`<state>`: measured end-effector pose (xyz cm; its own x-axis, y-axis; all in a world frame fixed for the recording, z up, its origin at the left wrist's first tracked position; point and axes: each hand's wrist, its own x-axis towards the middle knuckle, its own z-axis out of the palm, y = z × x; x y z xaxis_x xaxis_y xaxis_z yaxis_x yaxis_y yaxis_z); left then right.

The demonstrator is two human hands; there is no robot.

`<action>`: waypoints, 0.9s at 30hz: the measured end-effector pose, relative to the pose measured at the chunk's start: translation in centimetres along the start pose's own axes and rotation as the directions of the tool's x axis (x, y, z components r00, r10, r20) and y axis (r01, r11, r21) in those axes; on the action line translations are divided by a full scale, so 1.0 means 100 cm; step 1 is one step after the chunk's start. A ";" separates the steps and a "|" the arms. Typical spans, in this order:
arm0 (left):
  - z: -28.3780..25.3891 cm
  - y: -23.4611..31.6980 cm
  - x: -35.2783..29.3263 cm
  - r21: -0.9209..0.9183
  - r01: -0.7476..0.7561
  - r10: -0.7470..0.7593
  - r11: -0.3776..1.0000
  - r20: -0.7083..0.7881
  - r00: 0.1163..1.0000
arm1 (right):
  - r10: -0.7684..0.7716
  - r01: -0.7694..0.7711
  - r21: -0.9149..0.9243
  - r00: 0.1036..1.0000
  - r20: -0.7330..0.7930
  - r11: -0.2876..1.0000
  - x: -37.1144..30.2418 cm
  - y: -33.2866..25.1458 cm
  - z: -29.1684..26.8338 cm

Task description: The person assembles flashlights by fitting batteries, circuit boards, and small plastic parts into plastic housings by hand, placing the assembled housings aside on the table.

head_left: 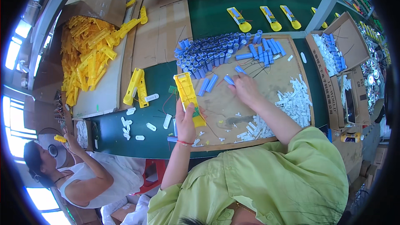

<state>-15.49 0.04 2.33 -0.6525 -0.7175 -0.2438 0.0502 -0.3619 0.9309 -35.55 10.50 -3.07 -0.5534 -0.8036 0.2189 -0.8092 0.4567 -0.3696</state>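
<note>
at the left edge of the wood-framed tan board, the left hand grips a long yellow plastic shell; mid-board, the right hand touches a blue cylindrical cell, whether gripped cannot be told; clustered blue cells crowd the board's far side.

Left fingers hold yellow casing; right fingers touch blue cylinder; 2 other cylinders lie between.
</note>
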 end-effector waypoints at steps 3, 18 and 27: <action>-0.001 0.004 -0.003 0.112 -0.037 0.036 0.993 0.012 0.999 | 0.144 -0.170 0.329 0.984 0.102 0.929 0.006 -0.013 -0.037; 0.004 0.010 -0.012 0.196 -0.181 0.159 0.964 0.124 0.980 | -0.098 -0.078 0.942 0.988 0.116 0.327 0.013 -0.081 -0.076; 0.006 0.001 -0.018 0.189 -0.145 0.116 0.971 0.155 0.981 | -0.070 0.092 0.813 0.996 -0.064 0.575 0.009 -0.097 -0.069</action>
<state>-14.81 1.64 3.02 -0.7518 -0.6533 -0.0888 0.0002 -0.1350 0.9908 -29.50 7.99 6.91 -0.5068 -0.8077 0.3011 -0.3562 -0.1218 -0.9264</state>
